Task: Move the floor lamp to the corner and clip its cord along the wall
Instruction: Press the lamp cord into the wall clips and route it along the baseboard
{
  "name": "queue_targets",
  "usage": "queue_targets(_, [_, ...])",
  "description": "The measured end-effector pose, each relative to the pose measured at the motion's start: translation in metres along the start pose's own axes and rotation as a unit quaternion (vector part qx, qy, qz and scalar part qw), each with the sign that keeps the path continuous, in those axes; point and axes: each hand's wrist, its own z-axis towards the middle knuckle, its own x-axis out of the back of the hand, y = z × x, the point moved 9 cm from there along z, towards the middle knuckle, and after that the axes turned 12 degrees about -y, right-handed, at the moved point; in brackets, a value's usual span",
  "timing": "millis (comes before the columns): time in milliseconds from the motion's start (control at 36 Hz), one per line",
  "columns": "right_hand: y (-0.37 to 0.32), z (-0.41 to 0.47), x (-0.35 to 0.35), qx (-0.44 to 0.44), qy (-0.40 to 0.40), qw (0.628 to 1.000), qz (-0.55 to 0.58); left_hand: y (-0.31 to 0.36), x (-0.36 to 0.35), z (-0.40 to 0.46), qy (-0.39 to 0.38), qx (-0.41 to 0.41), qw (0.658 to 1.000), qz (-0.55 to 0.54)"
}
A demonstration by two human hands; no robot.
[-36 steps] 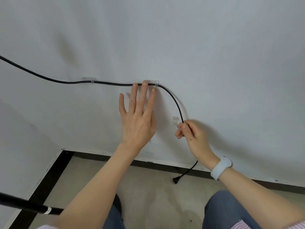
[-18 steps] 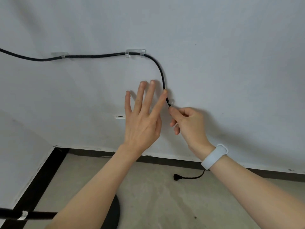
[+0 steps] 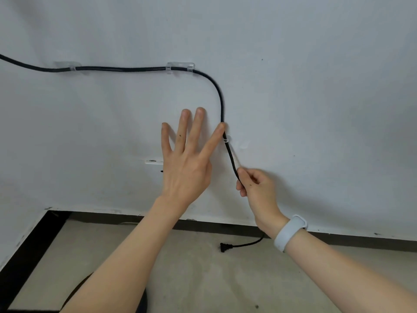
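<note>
Three clips hold the cord [image 3: 220, 102], so we judge the clipping nearly done.
From our head view, our left hand [image 3: 186, 168] lies spread open on the wall [image 3: 293, 86], forefinger pressing the cord above the third clip [image 3: 226, 139]; our right hand [image 3: 255, 186] pinches it below; the plug [image 3: 224, 247] lies loose on the floor [image 3: 203, 267].

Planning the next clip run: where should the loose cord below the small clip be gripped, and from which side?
Pinch the cord on its free slanted stretch just below the small clip, coming from the right as the right hand does; it stands clear of the wall there.
</note>
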Motion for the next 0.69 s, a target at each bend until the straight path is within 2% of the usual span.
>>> queue_targets(306, [-0.004, 0.0, -0.022, 0.039, 0.111, 0.99, -0.073, -0.012, 0.0, -0.017, -0.011, 0.04, 0.995, -0.089])
queue_targets(417, [-0.007, -0.001, -0.02, 0.053, 0.13, 0.984, -0.108, -0.012, -0.001, -0.019, -0.006, 0.05, 0.993, -0.104])
queue_targets(500, [-0.017, -0.003, -0.025, 0.107, 0.113, 0.98, -0.123, -0.011, 0.0, -0.026, 0.001, 0.042, 0.992, -0.121])
queue_targets(583, [-0.021, -0.01, -0.042, 0.169, 0.044, 0.967, -0.185, -0.015, 0.001, -0.038, 0.015, 0.034, 0.987, -0.157])
queue_targets(694, [-0.005, -0.014, -0.049, 0.163, -0.009, 0.955, -0.247, -0.027, -0.019, -0.057, -0.063, 0.073, 0.962, -0.256])
